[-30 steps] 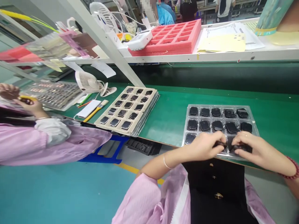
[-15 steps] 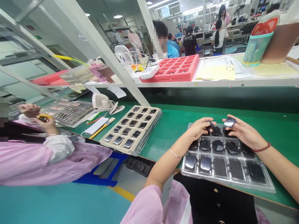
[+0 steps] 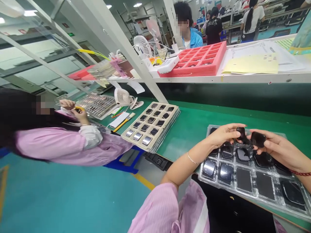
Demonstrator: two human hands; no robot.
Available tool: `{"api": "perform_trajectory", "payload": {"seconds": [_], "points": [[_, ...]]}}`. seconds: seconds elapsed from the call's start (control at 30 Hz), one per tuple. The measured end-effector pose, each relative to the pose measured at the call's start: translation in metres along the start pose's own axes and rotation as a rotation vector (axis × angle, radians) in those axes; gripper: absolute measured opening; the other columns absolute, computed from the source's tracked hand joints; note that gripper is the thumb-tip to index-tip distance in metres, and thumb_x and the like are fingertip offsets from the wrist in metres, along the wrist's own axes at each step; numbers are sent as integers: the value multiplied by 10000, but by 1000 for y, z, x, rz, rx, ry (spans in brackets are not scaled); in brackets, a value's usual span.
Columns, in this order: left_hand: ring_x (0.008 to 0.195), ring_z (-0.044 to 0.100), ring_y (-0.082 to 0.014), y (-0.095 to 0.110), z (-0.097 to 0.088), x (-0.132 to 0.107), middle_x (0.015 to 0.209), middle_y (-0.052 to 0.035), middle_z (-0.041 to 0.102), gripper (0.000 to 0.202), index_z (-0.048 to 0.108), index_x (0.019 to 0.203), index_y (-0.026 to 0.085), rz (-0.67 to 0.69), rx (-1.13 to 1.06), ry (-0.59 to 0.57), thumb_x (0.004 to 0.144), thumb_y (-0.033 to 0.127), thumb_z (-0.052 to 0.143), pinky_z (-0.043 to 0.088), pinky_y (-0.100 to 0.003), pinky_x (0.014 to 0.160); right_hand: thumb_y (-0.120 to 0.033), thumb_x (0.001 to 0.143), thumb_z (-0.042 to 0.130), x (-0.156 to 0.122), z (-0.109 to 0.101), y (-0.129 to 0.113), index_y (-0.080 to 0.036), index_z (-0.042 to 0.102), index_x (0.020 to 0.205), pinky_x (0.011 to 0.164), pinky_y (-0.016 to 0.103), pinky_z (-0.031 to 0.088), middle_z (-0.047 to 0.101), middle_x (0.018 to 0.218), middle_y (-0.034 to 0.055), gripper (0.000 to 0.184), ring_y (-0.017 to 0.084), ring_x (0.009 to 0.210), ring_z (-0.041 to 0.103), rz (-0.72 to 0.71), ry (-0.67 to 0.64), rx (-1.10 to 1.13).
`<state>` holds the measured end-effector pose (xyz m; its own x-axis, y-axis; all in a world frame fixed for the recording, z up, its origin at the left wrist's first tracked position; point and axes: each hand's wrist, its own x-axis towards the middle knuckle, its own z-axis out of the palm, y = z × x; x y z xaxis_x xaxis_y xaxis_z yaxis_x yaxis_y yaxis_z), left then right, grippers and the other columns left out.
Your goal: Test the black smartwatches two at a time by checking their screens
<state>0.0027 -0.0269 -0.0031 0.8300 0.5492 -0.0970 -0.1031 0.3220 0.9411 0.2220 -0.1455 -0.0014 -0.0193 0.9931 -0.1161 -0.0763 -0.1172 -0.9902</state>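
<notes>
My left hand (image 3: 227, 134) pinches a small dark smartwatch screen (image 3: 241, 133) between thumb and fingers. In my right hand (image 3: 279, 147) is another, broader smartwatch screen (image 3: 258, 139), gripped by its edge with its dark side showing. The two pieces are close together, just above the far rows of a clear plastic tray (image 3: 217, 168). Rounded glossy screens (image 3: 225, 172) lie in several of its compartments. Two front compartments show a flat dark bottom (image 3: 244, 179). My hands and the held pieces hide part of the far rows.
Left of my tray, a beige tray (image 3: 143, 129) of watch pieces tops a stack. Beyond it are a yellow-handled brush (image 3: 123, 123) and a small white fan (image 3: 122, 97). A co-worker's pink sleeve (image 3: 60, 142) is at far left. A red foam tray (image 3: 211, 69) rests on the shelf above.
My view has swung left, so the bench appears further right. Both held screens have come closer together, and the right one has turned from its shiny side to a dark side.
</notes>
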Motion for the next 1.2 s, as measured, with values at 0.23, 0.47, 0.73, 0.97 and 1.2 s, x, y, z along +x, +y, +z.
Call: {"api": "perform_trajectory", "payload": {"seconds": [0.23, 0.47, 0.73, 0.97, 1.2], "points": [[702, 689, -136, 0, 0, 0, 1071, -124, 715, 761, 599, 1338, 155, -44, -37, 30, 691, 466, 853, 453, -229, 601, -497, 797, 810, 2, 1, -2, -341, 734, 1213, 618, 314, 636, 756, 1186, 54, 451, 168, 679, 683, 7, 85, 30], [919, 696, -188, 2, 10, -4, 1083, -102, 724, 621, 544, 1415, 181, -8, 122, 85, 804, 160, 653, 512, -251, 698, -528, 900, 690, 4, 4, 6, -339, 634, 1352, 853, 443, 658, 697, 1321, 67, 493, 302, 1050, 742, -40, 94, -95], [828, 697, -148, -3, 11, -2, 1010, -69, 725, 508, 621, 1252, 155, 12, 216, 101, 755, 57, 585, 522, -291, 814, -381, 906, 688, 4, 6, 4, -290, 614, 1305, 804, 412, 639, 739, 1207, 81, 417, 242, 890, 741, -81, 74, -203], [749, 679, -143, 4, 14, -6, 936, -67, 723, 352, 660, 1211, 154, -1, 325, 125, 876, 251, 614, 474, -231, 649, -450, 872, 725, 2, 13, -6, -257, 671, 1199, 684, 375, 642, 767, 1005, 74, 384, 222, 764, 729, -99, 79, -175], [710, 646, -116, 3, 12, -5, 914, -50, 709, 309, 679, 1134, 151, 54, 295, 128, 860, 293, 666, 496, -241, 690, -536, 871, 712, 1, 12, -8, -248, 719, 1061, 601, 340, 622, 764, 961, 69, 345, 186, 654, 699, -97, 56, -159]]}}
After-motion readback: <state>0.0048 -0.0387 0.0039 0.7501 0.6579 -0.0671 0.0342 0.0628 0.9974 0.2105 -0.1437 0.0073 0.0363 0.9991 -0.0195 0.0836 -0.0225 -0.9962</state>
